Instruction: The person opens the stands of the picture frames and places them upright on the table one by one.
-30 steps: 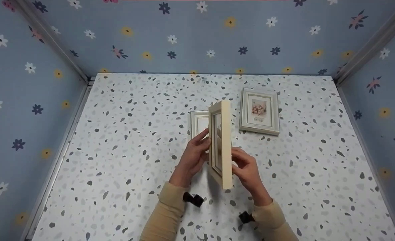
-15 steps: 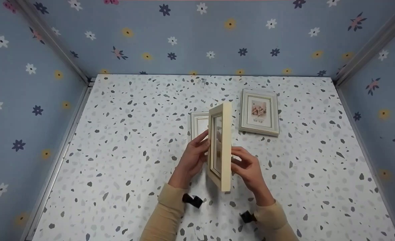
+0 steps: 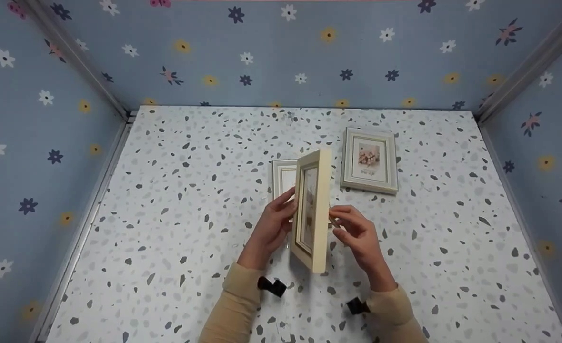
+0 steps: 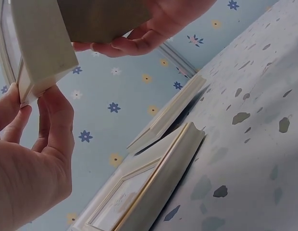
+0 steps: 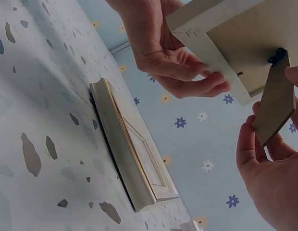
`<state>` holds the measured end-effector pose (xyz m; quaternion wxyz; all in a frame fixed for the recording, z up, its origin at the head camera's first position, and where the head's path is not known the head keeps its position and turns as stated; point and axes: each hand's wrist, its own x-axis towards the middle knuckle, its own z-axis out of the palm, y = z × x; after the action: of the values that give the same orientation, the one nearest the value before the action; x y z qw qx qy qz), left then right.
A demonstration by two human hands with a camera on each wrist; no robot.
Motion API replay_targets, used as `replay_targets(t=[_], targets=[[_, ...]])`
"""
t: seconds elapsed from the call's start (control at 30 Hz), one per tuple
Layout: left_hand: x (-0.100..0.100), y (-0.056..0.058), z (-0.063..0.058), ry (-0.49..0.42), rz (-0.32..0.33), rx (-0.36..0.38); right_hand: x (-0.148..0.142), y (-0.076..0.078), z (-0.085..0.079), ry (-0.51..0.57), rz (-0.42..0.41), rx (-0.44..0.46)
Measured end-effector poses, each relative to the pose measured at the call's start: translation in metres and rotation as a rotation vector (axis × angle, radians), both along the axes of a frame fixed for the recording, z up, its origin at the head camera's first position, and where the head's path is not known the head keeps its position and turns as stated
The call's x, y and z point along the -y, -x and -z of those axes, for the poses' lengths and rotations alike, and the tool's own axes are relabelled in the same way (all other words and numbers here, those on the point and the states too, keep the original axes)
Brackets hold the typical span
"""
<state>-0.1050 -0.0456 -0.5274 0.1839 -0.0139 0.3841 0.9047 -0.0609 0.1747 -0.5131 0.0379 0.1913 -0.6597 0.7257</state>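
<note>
A cream picture frame (image 3: 320,209) is held up on its edge above the table, its front turned to the left. My left hand (image 3: 274,224) grips its left edge between thumb and fingers; the left wrist view shows these fingers (image 4: 57,115) at the lower corner. Behind the frame, my right hand (image 3: 357,233) pinches a flat brown easel stand (image 5: 276,98). In the right wrist view the stand leans out from the frame's back (image 5: 245,38), beside a small dark hinge (image 5: 278,57).
A second white frame (image 3: 283,176) lies on the speckled table (image 3: 190,214), partly hidden behind the held one. At the back right lies another pale frame (image 3: 392,164) with a floral print. Blue flowered walls (image 3: 281,52) enclose the back and sides.
My right hand has drawn slightly right, away from the frame's back, and the stand now shows between its fingers. The frame has turned a little, and its lower end has shifted left.
</note>
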Motion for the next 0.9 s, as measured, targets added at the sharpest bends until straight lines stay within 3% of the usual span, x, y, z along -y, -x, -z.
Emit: replay_targets(t=[0.6,0.9], targets=[[-0.0007,-0.0003,0.001,0.018,-0.019,0.005,-0.0033,0.0009,0.0037,-0.055,-0.014,0.056],[0.0002,0.0002,-0.0002,0.033,-0.033,0.005,-0.0053,0.0006,0.0027,-0.044,-0.006,0.039]])
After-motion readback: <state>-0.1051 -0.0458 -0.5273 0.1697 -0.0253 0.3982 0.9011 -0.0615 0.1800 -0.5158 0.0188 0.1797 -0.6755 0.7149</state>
